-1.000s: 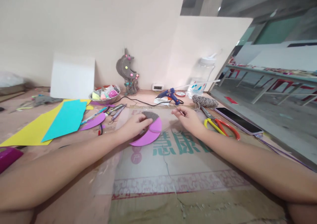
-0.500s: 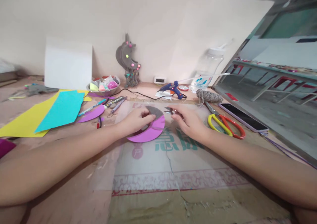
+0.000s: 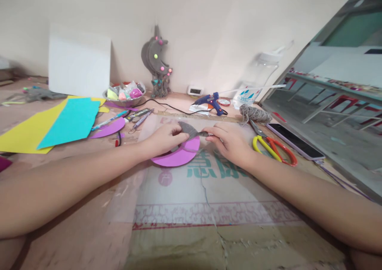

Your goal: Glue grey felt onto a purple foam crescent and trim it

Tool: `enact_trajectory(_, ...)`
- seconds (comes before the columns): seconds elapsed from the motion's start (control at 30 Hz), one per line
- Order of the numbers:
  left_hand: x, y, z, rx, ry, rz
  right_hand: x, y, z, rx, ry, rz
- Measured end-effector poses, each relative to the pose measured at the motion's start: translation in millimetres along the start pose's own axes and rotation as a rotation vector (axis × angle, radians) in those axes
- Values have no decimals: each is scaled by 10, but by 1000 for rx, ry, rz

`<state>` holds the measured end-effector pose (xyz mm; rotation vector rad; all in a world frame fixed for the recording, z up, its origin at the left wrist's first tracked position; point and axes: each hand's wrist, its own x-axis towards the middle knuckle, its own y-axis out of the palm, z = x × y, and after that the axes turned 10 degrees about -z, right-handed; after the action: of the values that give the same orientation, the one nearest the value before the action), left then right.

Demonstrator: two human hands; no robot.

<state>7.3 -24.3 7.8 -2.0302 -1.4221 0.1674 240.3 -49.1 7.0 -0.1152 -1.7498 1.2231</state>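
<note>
Our left fingers (image 3: pixel 182 136) pinch the purple crescent (image 3: pixel 176 159) by its grey part (light, bendy, best held there). Our right fingers (image 3: pixel 212 130) grip something thin (image 3: pixel 203 134).

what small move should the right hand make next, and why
Probably a gentle pull to the right to tighten the grey strip, while the left hand steadies the purple piece. The strip spans from the grey layer to a small dark item at the fingertips of the right hand; I can't tell what that item is.
</note>
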Motion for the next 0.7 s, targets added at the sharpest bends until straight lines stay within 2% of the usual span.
enact_trajectory(0.7,-7,6,6,-21,-36,33,-21,37,-10,-32,-10,33)
